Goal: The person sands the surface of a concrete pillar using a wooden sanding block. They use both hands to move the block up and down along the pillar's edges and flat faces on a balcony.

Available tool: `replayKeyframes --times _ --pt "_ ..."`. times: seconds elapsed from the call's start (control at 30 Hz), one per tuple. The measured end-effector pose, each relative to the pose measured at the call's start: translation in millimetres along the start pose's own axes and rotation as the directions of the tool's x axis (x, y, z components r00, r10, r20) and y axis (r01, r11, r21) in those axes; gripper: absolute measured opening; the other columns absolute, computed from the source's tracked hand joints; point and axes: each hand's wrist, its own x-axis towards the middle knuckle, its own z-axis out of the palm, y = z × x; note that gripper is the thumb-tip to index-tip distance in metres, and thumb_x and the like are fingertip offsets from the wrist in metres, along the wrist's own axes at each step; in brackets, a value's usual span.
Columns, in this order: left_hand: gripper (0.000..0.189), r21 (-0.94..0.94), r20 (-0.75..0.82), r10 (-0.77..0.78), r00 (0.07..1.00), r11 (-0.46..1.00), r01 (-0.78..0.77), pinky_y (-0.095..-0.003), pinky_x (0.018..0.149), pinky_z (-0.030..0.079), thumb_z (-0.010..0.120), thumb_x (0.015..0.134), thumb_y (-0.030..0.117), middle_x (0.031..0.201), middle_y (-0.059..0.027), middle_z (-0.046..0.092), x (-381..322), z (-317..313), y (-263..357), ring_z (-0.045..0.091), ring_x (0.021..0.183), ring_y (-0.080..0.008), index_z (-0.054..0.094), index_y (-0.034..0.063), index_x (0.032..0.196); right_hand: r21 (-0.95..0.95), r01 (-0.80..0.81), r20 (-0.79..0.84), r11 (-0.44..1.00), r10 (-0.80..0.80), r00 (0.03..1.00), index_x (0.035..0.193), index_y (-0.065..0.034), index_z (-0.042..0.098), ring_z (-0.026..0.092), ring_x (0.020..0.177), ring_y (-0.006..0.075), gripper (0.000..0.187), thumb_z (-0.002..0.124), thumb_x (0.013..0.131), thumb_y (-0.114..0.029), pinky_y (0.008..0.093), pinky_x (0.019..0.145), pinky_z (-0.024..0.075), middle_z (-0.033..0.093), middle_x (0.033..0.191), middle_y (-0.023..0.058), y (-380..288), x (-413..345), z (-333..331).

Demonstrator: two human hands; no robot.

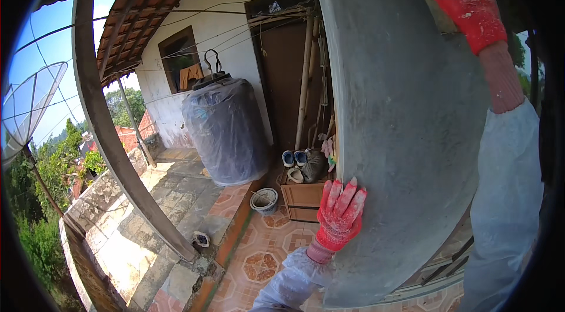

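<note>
A tall grey slab with a smooth, cement-like face stands in front of me, its pale left edge running down the view. My left hand, in a red glove whitened with dust, lies flat against this face by the left edge, fingers spread and holding nothing. High at the upper right, my right hand wears a similar dusty red glove. Its fingertips run off the top of the view. A pale brownish surface shows beside and below that hand; whether the fingers grip anything is hidden.
A wooden cabinet carrying shoes stands beyond my left hand, with a bucket beside it. Farther off is a plastic-wrapped tank. A slim post rises at left, where a step edge borders the tiled floor.
</note>
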Motion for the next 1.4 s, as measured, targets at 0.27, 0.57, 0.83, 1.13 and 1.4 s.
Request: replayKeyframes --times 0.27,0.57,0.83,1.13,1.4 --pt "0.040 0.069 0.001 -0.061 0.998 0.996 0.061 -0.0566 0.103 0.044 0.071 0.073 0.005 0.130 -0.0141 0.057 -14 0 4 0.051 0.124 -0.0392 0.066 0.0059 0.112 0.051 0.219 0.040 0.974 -0.221 0.974 0.147 -0.0330 0.043 0.047 0.130 0.0324 0.075 0.071 0.079 -0.050 0.0428 0.106 0.0428 0.037 0.150 0.0099 -34 15 -3" --pt "0.034 0.136 0.021 -0.042 0.999 0.990 0.039 -0.0540 0.100 0.047 0.071 0.074 0.003 0.125 -0.0137 0.060 -10 -8 2 0.055 0.119 -0.0369 0.066 0.0065 0.108 0.021 -0.258 0.002 0.966 0.258 0.966 0.150 -0.0300 0.039 0.047 0.128 0.0385 0.080 0.070 0.079 -0.050 0.0454 0.105 0.0430 0.033 0.155 0.0102 29 17 -5" --pt "0.044 0.142 0.028 -0.031 0.999 0.990 0.026 -0.0577 0.100 0.045 0.064 0.076 -0.001 0.131 -0.0231 0.053 -11 -1 5 0.052 0.119 -0.0477 0.057 0.0017 0.119 0.290 0.319 0.085 0.902 -0.356 0.931 0.143 -0.0283 0.048 0.047 0.120 0.0358 0.082 0.079 0.069 -0.044 0.0517 0.092 0.0445 0.034 0.147 0.0133 -58 -51 -10" --pt "0.044 0.121 0.013 -0.111 0.994 0.987 0.108 -0.0562 0.103 0.043 0.062 0.080 0.000 0.138 -0.0262 0.050 -24 3 3 0.049 0.125 -0.0481 0.053 -0.0034 0.123 -0.064 -0.442 -0.130 0.895 0.432 0.893 0.142 -0.0242 0.048 0.052 0.118 0.0383 0.074 0.072 0.076 -0.049 0.0486 0.092 0.0489 0.039 0.145 0.0159 54 -42 0" --pt "0.056 0.075 0.058 -0.323 0.945 0.945 0.319 -0.0549 0.107 0.037 0.058 0.085 0.001 0.144 -0.0296 0.041 -41 -46 10 0.045 0.130 -0.0476 0.042 -0.0036 0.139 0.397 0.178 0.104 0.900 -0.237 0.966 0.141 -0.0288 0.047 0.048 0.120 0.0361 0.078 0.079 0.071 -0.040 0.0540 0.098 0.0408 0.036 0.147 0.0154 -61 -129 -12"
